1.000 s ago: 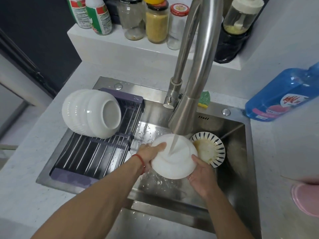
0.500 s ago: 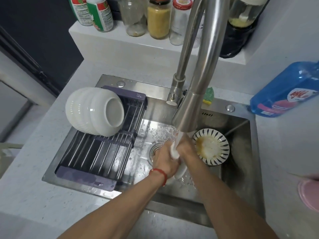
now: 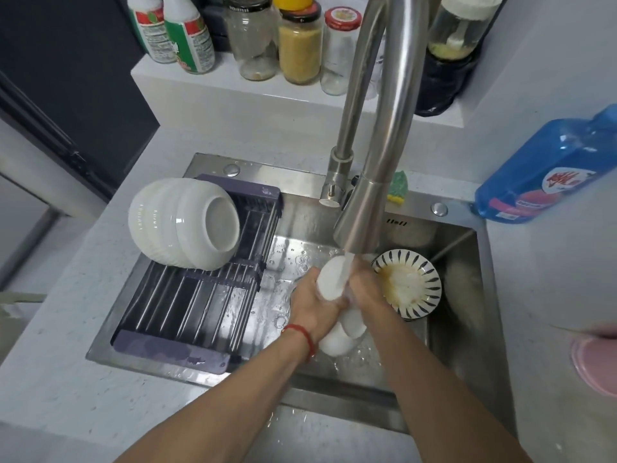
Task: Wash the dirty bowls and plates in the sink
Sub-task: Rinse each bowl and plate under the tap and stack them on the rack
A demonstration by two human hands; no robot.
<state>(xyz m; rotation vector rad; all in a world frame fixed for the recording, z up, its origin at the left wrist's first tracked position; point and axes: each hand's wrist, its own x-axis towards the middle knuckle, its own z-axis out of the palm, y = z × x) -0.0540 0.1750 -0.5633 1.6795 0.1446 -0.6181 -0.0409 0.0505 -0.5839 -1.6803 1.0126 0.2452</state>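
Note:
A white bowl (image 3: pixel 330 279) stands on edge under the running faucet (image 3: pixel 364 215), held between both hands over the steel sink (image 3: pixel 467 295). My left hand (image 3: pixel 312 304) grips its left side. My right hand (image 3: pixel 365 294) grips its right side, with water falling on it. Part of the bowl (image 3: pixel 340 342) shows below the hands. A dirty bowl with a striped rim (image 3: pixel 405 284) lies in the sink just right of my right hand. Nested clean white bowls (image 3: pixel 183 222) lie on their side on the dark drying rack (image 3: pixel 187 302).
A blue detergent bottle (image 3: pixel 547 172) lies on the counter at the right. A green and yellow sponge (image 3: pixel 399 187) sits behind the faucet. Jars and bottles (image 3: pixel 300 41) line the back ledge. A pink object (image 3: pixel 597 362) shows at the right edge.
The white bowl was face-down under the stream a second ago; both hands have turned it on edge and closed in around it. The camera has shifted slightly.

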